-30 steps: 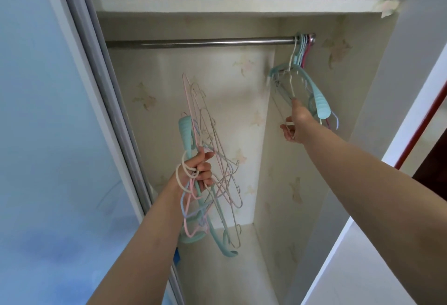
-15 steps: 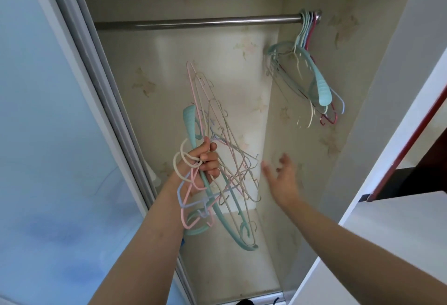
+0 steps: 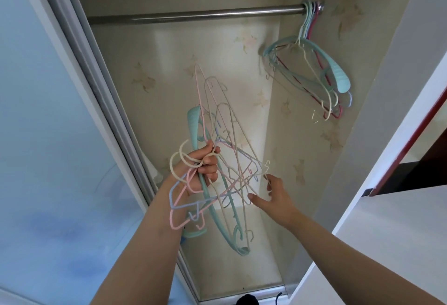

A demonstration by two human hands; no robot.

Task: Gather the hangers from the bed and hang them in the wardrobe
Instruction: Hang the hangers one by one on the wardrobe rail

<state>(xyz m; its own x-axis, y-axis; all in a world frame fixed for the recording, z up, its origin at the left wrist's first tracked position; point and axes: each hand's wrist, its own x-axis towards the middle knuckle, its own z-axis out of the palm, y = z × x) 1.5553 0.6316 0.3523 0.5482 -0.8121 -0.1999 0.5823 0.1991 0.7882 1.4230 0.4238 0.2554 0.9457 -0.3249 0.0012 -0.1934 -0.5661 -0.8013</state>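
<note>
Beside the sliding door [image 3: 60,111], hung hangers [image 3: 312,72] crowd the rail's [image 3: 193,15] right end.

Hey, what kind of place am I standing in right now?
Most likely a bedroom, facing an open built-in wardrobe: a metal rail spans it, hangers hang at its right end, and a sliding door stands on the left.

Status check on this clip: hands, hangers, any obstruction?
Left hand grips the hanger bundle by its hooks. Right hand open, fingertips at the bundle's edge. Several hangers already on the rail, right end. Nothing blocking the rail.
</note>
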